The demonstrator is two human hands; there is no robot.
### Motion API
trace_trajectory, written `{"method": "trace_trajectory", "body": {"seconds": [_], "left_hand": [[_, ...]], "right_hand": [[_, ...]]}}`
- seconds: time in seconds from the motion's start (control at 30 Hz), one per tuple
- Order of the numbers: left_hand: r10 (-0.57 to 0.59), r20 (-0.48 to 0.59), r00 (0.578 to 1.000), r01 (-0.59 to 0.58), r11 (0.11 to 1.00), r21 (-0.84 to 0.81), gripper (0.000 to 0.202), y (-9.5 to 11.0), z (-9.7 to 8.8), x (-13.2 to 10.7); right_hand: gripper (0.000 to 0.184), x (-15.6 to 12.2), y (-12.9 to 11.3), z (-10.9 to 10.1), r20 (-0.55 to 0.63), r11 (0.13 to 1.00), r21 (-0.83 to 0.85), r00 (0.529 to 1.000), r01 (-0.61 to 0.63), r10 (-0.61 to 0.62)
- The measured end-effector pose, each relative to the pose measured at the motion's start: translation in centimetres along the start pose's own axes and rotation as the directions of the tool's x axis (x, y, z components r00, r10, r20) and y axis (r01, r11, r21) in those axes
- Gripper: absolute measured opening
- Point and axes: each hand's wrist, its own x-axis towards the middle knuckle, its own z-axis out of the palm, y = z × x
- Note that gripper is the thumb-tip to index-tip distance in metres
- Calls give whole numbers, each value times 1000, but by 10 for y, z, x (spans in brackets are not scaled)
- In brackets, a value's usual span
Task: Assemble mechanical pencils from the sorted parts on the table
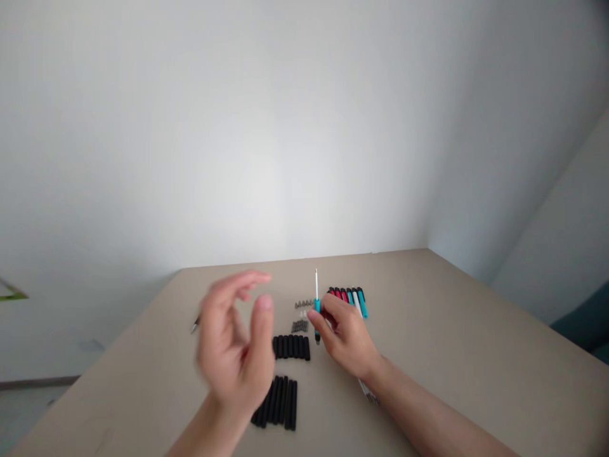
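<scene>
Between the thumb and fingers of my right hand (347,333) is a pen barrel (316,307), turquoise with a dark clicker end pointing down. A thin white refill (316,284) sticks up out of its top. My left hand (238,336) is raised to the left, slightly blurred, with thumb and fingers apart and nothing between them. Beyond the hands lie small metal cone tips (303,304) in a row and a group of springs (299,326). Short black grips (292,347) lie side by side just right of my left hand.
Several longer black tubes (285,403) lie nearer me. Pink, white and turquoise pen barrels (354,298) stand in a row behind my right hand. White refills (367,392) lie partly under my right forearm. A pen (195,325) is half hidden at left. The table (451,355) meets a wall.
</scene>
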Motion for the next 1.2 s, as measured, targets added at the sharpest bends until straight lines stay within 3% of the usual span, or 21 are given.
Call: {"method": "trace_trajectory", "body": {"seconds": [0.07, 0.13, 0.17, 0.23, 0.37, 0.6, 0.7, 0.97, 1.1, 1.2], "left_hand": [[-130, 119, 984, 134, 991, -24, 20, 0, 10, -7], [-293, 243, 925, 310, 950, -36, 20, -11, 20, -17], [-377, 303, 875, 407, 912, -41, 22, -17, 23, -21], [-398, 381, 835, 459, 885, -80, 22, -24, 26, -26], [-340, 490, 803, 467, 869, -162, 23, -18, 22, -22], [-313, 515, 798, 485, 841, -241, 22, -16, 18, -12], [-307, 561, 769, 499, 837, -226, 23, -20, 17, -12], [-288, 596, 750, 432, 895, -111, 25, -25, 16, -15], [-258, 600, 758, 397, 911, -110, 21, -24, 15, -15], [-327, 561, 760, 457, 883, -104, 23, -25, 14, -15]], "right_hand": [[30, 0, -1, 0, 23, 1000, 4, 1000, 2, -2], [28, -1, -1, 0, 54, 1000, 1, 998, 12, -12], [27, -1, -2, 0, 74, 1000, -2, 997, 22, -21], [25, -2, -3, 1, 113, 999, -8, 993, 40, -39], [22, -4, -6, 1, 189, 999, 7, 981, 51, -51], [25, -3, -5, 1, 218, 998, -5, 974, 60, -57], [24, -3, -5, 1, 233, 997, 4, 970, 75, -74], [26, -4, -4, 1, 164, 998, 20, 984, 62, -65], [26, -4, -3, 2, 131, 1000, 15, 991, 15, -17], [21, -3, -3, 0, 143, 999, 54, 990, -6, -2]]}}
